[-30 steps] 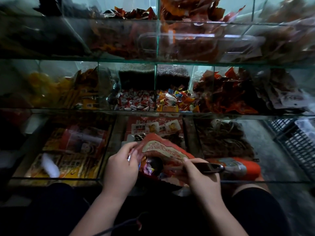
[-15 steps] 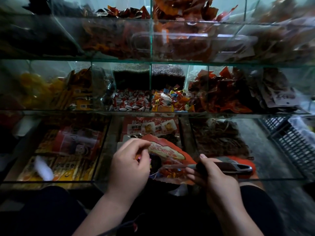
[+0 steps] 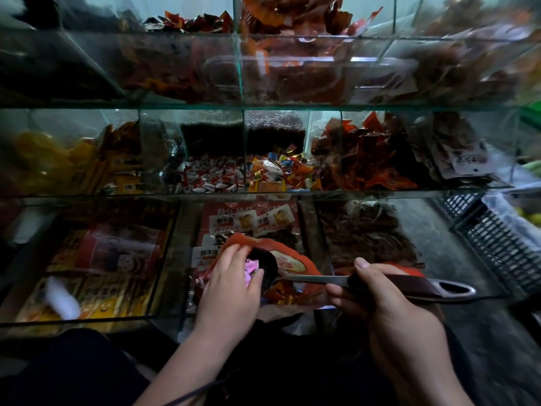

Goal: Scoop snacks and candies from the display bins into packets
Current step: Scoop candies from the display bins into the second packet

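Three tiers of glass bins [image 3: 240,68] rose before us. In the middle tier, two heaps of candies [image 3: 216,180] lay side by side at centre. Before the lowest tier's centre bin [image 3: 307,230] sat the packet [image 3: 292,262]. Our left hand [image 3: 231,285] gripped its left edge. The scoop [image 3: 310,278] had its bowl in the packet's mouth, and its handle ran rightward into our right hand [image 3: 389,312]. A crate [image 3: 497,241] stood far right.

Scoop [image 3: 265,266] in open red packet [image 3: 295,260]
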`<state>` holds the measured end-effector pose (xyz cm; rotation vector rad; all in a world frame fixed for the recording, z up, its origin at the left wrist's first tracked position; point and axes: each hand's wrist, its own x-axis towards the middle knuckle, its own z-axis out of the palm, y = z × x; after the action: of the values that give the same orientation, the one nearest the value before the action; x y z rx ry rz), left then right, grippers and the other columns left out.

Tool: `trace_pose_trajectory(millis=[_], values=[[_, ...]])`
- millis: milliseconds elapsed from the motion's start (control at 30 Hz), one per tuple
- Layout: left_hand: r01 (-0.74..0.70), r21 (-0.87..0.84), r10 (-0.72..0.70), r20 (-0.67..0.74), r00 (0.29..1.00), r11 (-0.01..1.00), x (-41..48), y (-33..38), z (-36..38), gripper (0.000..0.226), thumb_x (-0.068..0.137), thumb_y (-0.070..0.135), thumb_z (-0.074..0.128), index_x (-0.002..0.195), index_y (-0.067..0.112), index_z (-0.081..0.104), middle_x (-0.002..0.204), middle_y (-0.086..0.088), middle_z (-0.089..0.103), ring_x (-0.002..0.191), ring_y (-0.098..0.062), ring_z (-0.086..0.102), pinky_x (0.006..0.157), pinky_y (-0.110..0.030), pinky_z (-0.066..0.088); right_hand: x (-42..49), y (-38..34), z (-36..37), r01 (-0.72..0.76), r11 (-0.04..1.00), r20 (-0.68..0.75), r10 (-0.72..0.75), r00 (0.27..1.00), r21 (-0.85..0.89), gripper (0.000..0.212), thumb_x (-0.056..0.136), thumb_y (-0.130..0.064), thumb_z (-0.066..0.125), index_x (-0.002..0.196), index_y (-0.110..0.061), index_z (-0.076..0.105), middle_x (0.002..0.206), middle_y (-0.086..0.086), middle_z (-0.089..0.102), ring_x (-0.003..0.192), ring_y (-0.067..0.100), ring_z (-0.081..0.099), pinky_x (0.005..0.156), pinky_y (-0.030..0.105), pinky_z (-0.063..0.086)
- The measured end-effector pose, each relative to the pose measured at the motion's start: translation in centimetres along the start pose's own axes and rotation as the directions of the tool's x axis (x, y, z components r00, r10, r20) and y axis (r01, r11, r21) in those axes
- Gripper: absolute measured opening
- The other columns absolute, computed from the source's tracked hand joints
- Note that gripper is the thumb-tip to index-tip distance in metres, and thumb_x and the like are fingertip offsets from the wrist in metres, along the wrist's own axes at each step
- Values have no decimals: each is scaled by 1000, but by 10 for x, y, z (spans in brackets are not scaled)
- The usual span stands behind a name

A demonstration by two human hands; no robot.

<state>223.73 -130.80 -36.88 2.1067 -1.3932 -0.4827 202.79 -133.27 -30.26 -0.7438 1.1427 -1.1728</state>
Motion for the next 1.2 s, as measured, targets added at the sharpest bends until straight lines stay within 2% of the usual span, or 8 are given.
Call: trace_pose_trajectory(millis=[200, 433, 700, 833, 933, 1000, 1100, 1200], values=[[-138, -69, 121, -204, 971, 988, -8, -1, 3, 27, 98, 31, 58, 122, 19, 57, 134, 9, 47, 128, -11, 44, 109, -38, 41, -15, -19, 6, 43, 999, 72, -45, 996, 29, 9, 64, -31, 78, 63, -23, 75, 68, 14, 74, 71, 39, 77, 57, 31, 61], [-228, -3, 218, -285, 933, 974, 15, 20, -9, 38, 106, 24, 41, 137, 10, 57, 147, -1, 48, 146, -16, 30, 125, -37, 4, -26, -29, 18, 133, 989, 215, -144, 966, 64, 20, 65, -3, 85, 80, -13, 78, 80, 26, 75, 84, 39, 77, 69, 32, 62], [-367, 70, 373, -240, 896, 928, 101, 76, -31, 39, 103, 27, 44, 138, 13, 55, 145, -4, 51, 139, -21, 40, 119, -45, 24, 10, -58, 40, 93, 960, 59, -113, 992, 266, 9, 87, -4, 70, 91, -11, 70, 76, 12, 78, 81, 28, 79, 63, 26, 61], [-346, -114, 322, -188, 928, 931, 144, 95, -45, 40, 104, 30, 51, 139, 12, 53, 142, -5, 48, 127, -3, 49, 108, -19, 35, 52, -64, 58, 70, 921, 1, -76, 997, 383, 8, 100, -7, 56, 95, -9, 62, 65, 0, 76, 77, 16, 79, 59, 19, 59], [-160, -395, 54, -266, 962, 904, 151, 84, -50, 33, 103, 33, 51, 133, 17, 57, 131, -2, 55, 117, -14, 56, 101, -30, 45, 86, -50, 74, 165, 958, -53, -156, 986, 236, 2, 94, -12, 67, 94, -12, 69, 77, 9, 79, 79, 19, 79, 58, 21, 59], [-73, -467, -60, -264, 963, 881, 142, 70, -48, 32, 103, 34, 52, 131, 20, 58, 126, -2, 61, 113, -21, 58, 94, -35, 49, 112, -38, 82, 286, 957, -46, -287, 957, -40, 2, 88, -20, 73, 88, -21, 73, 83, 8, 79, 82, 19, 79, 62, 29, 62], [-79, -493, -76, -287, 955, 866, 122, 52, -45, 18, 100, 31, 59, 117, 27, 62, 112, 9, 63, 100, -5, 60, 71, -12, 43, 141, -25, 93, 535, 728, 169, -516, 839, -429, 2, 86, -24, 74, 87, -23, 73, 87, -7, 74, 83, -2, 71, 73, 19, 58], [-88, -481, -66, -294, 953, 872, 107, 45, -47, 13, 97, 25, 63, 108, 32, 61, 103, 17, 61, 89, 11, 57, 62, -2, 42, 156, -24, 102, 725, 483, 412, -604, 682, -490, 6, 88, -13, 73, 91, -17, 72, 88, -11, 69, 85, -2, 66, 76, 17, 54]])
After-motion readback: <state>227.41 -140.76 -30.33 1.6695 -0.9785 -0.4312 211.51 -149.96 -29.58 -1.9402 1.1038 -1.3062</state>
